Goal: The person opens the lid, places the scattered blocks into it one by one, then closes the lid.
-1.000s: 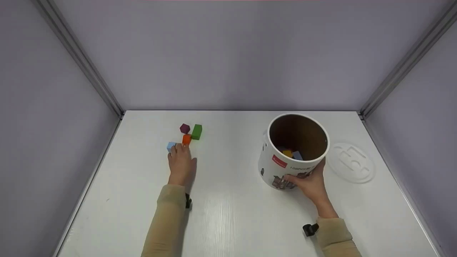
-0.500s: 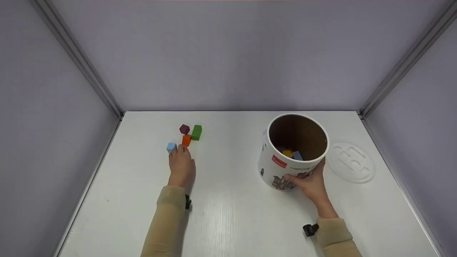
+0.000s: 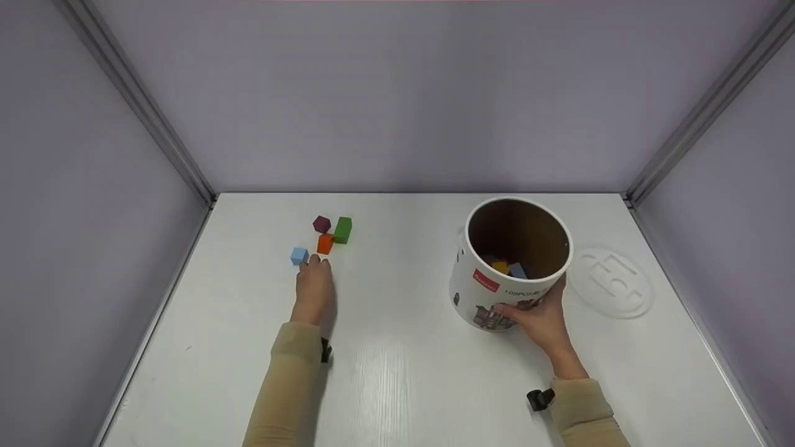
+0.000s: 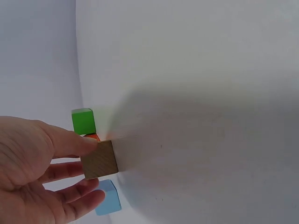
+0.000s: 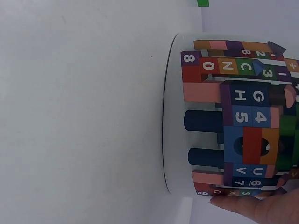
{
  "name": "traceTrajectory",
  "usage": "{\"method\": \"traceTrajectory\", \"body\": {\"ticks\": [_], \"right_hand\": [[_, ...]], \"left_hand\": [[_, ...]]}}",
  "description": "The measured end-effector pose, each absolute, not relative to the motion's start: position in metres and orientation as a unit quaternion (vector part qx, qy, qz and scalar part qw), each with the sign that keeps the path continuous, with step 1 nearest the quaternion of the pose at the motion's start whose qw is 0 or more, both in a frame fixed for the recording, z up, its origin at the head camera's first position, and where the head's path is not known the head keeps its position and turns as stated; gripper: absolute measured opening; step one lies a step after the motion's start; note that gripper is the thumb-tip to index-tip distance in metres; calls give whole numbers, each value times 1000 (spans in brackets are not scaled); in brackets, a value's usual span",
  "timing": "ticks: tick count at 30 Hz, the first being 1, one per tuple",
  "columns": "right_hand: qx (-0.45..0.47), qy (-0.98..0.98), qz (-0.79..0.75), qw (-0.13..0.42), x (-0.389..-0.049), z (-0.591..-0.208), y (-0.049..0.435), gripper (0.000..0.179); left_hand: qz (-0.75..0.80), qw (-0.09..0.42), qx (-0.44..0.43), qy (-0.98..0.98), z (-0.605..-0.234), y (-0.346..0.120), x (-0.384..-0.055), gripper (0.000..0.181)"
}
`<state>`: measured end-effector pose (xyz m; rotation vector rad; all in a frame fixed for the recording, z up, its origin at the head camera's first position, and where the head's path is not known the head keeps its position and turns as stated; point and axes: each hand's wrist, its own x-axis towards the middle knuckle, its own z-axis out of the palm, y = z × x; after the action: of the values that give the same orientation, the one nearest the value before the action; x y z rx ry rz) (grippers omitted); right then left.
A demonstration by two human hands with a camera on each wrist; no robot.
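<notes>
My left hand [image 3: 313, 290] is low over the table's left side and pinches a brown wooden block [image 4: 103, 161] between thumb and fingers; in the head view the hand hides that block. Just ahead of the fingertips lie a light blue cube [image 3: 299, 256] and an orange block [image 3: 325, 244]. Behind these are a dark purple block [image 3: 322, 224] and a green rectangular block [image 3: 343, 230]. My right hand [image 3: 543, 326] grips the lower right side of a white printed bucket [image 3: 463, 295], thumb on its front. Inside the bucket lie several blocks, with yellow [image 3: 500, 267] and blue showing.
A clear round lid [image 3: 612, 284] lies flat on the white table [image 3: 385, 385], right of the bucket. Grey-white panels [image 3: 397, 99] stand at the back and on both sides.
My left hand has drawn back slightly toward me, so the blue cube and the orange block show more fully. The right hand and bucket stay in place.
</notes>
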<state>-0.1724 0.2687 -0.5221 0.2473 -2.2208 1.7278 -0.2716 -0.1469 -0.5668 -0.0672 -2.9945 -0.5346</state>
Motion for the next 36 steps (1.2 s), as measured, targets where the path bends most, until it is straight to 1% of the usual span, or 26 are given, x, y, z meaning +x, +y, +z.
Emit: {"method": "traceTrajectory", "body": {"ticks": [7,14,20,31,36], "right_hand": [[83,-778,602,161,-173,-522,268,134],[78,-780,599,160,-173,-521,268,134],[73,-788,590,157,-173,-521,268,134],[62,-791,589,154,-172,-521,266,133],[59,-796,583,153,-172,-519,265,134]], "left_hand": [[-169,42,-27,-984,-564,-148,-277,14],[-203,36,-37,-978,-561,-138,-275,8],[-227,63,-65,-970,-548,-120,-274,3],[-277,100,-106,-950,-514,-88,-262,21],[-306,147,-148,-929,-493,-72,-253,26]]}}
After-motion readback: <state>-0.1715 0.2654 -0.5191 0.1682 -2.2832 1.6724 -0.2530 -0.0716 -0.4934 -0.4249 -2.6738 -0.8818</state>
